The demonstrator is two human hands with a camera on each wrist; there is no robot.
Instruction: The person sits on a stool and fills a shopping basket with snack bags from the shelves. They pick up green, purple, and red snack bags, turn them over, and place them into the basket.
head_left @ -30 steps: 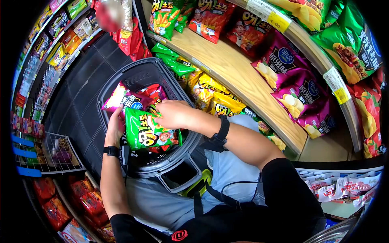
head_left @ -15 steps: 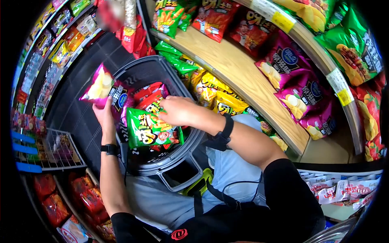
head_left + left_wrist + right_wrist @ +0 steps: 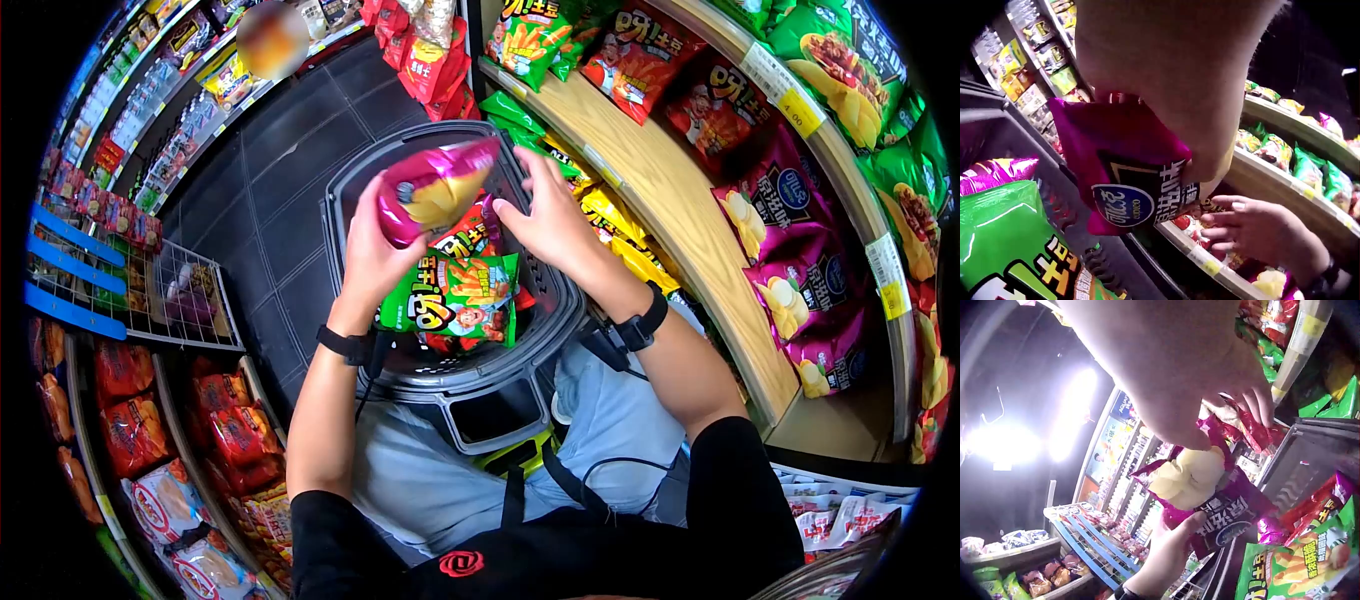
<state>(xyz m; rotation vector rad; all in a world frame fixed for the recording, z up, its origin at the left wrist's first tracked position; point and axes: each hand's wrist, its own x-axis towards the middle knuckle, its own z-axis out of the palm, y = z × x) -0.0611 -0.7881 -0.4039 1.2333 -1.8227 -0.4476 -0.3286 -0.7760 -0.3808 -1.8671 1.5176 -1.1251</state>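
A purple bag of potato chips (image 3: 440, 190) is gripped by my left hand (image 3: 375, 250), tilted above a dark shopping basket (image 3: 560, 290). The right wrist view shows the left thumb pressed on the front of the chip bag (image 3: 1229, 512). My right hand (image 3: 550, 220) is beside the bag's right end, fingers spread and thumb apart; the left wrist view shows this hand (image 3: 1266, 234) holding nothing. Inside the basket, a green snack bag (image 3: 470, 295) lies face up over red bags (image 3: 465, 240). The purple bag hides part of the basket's contents.
A wooden shelf (image 3: 640, 170) with red and purple snack bags curves along the right, yellow bags (image 3: 610, 215) beneath it. At left stands a wire rack (image 3: 150, 290) with blue strips. Dark floor tiles (image 3: 270, 200) lie beyond the basket, and the person's knees are close behind it.
My left hand has swung the purple bag out past the basket's left side, then back over it, turned the other way. My right hand has let go of the green bag and opened.
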